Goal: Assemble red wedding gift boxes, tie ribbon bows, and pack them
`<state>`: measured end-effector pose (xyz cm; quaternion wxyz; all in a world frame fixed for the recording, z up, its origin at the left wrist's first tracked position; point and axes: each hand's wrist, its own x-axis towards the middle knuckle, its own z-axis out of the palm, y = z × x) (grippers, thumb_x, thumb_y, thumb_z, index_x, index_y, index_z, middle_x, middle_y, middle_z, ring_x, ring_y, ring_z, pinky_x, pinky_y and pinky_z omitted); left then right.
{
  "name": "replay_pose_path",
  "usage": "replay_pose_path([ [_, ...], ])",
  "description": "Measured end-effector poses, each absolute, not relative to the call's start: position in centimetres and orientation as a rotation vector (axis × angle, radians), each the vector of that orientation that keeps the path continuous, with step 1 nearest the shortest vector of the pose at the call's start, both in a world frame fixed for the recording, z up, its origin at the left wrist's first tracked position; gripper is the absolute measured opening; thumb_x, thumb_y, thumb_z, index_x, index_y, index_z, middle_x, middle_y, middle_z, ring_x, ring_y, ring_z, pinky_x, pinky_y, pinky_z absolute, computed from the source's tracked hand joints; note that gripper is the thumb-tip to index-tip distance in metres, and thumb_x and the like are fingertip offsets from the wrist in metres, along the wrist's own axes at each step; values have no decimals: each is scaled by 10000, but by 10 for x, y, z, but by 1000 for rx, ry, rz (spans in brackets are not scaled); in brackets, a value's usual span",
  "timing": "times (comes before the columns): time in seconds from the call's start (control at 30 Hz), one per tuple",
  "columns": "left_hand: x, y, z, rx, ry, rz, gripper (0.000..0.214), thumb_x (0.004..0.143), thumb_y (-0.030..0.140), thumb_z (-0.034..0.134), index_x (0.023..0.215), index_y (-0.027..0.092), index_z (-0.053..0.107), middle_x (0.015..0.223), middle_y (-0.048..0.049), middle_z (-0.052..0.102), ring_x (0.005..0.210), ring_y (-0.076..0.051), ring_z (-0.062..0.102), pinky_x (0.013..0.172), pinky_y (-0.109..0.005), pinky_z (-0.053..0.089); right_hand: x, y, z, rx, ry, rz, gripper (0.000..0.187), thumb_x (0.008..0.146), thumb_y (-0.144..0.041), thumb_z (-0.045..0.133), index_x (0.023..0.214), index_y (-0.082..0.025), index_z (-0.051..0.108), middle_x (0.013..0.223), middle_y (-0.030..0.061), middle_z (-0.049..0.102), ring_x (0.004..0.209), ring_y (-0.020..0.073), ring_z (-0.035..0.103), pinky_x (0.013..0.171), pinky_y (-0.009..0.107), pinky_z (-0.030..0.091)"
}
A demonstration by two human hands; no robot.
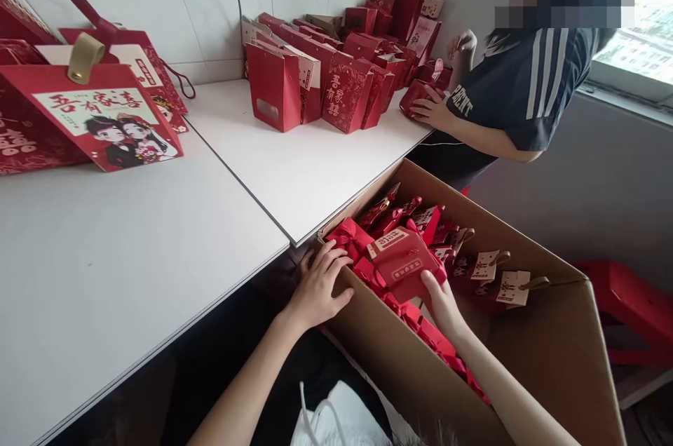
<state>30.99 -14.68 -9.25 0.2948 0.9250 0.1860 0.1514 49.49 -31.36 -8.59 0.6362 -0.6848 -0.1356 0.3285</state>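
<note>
— While the carton [552,355] sits on the floor against the table [158,257] edge, where are the two hands?

— Both are at it. The left hand [318,285] lies over the near wall, fingers spread and loosely curled on the rim. It seems to be steadying the carton, and it grips nothing that I can see.

— And the right?

— The right hand [442,302] is down inside, fingers closed on the lower edge of a red box [402,264] that lies tilted on top of the pile. Its printed face is up, likely so it can be read.

— What lies around that box?

— Red ribbon bows [350,234] just beside the left fingers, more ribbon running along the near wall, and further in, small red packs with paper tags [512,287] and tan loops, tumbled together.

— On the table?

— At the far left, large flat bags [99,116] lean stacked, one showing a cartoon couple. Across the seam, folded bags [315,78] stand in rows against the wall, upright so they stay open at the top.

— Anyone else?

— Another person [526,88] in a dark striped shirt stands at the far end, one hand [428,109] resting on a red pack by the rows. A red stool [631,306] stands behind the carton.
</note>
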Motion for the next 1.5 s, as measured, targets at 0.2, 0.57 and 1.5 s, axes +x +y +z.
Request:
replay_pose_path([
  [0.2,311,-148,-93,2460,493,380,488,790,231,573,1258,240,433,1354,-82,500,1398,-294,256,1090,-558,196,491,-329,-117,-2014,-952,170,824,610,-494,756,1269,-247,328,1222,124,400,1148,318,499,908,531,493],
  [0.57,310,-150,-96,2457,488,409,706,777,215,580,1413,214,276,1387,-120,470,1390,-298,267,1091,-566,198,498,-326,-116,-1932,-1345,784,828,753,-431,688,1395,-288,185,1328,143,257,1238,308,437,967,519,497],
  [1.5,343,-163,-124,2768,445,1012,342,757,528,580,774,187,606,762,-25,641,770,-197,582,943,-462,384,537,-269,-124,-1981,-1389,246,482,906,-497,372,1314,-262,474,1400,125,423,1309,300,431,1078,477,371],
])
